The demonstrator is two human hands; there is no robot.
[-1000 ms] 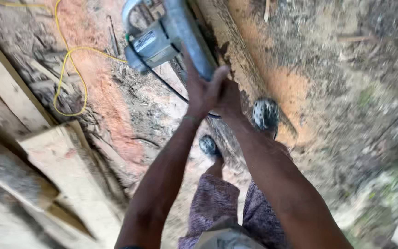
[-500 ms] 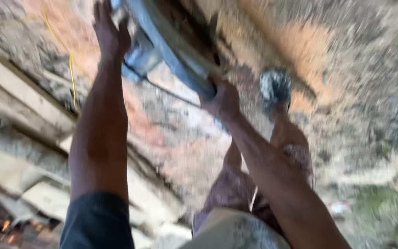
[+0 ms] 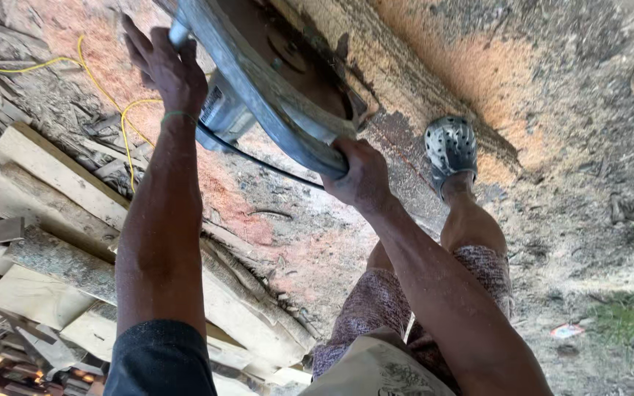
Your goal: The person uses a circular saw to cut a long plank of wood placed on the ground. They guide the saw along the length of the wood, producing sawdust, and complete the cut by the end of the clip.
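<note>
Looks heavy and rigid: big power saw [image 3: 258, 95] tilted up over log [image 3: 405, 81]. Left hand [image 3: 166, 66] clamped around top handle, right hand [image 3: 361, 176] gripping guard rim. Best held at both, clear of blade.

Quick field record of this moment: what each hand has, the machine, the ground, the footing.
left hand: gripped on the upper end of the grey metal saw frame
right hand: closed around the frame's lower curved edge
motor: grey housing under the frame, black cable trailing from it
log: long, bark partly off, orange sawdust along it
foot: grey clog planted against the log
ground left: stacked offcut slabs, yellow cord
</note>
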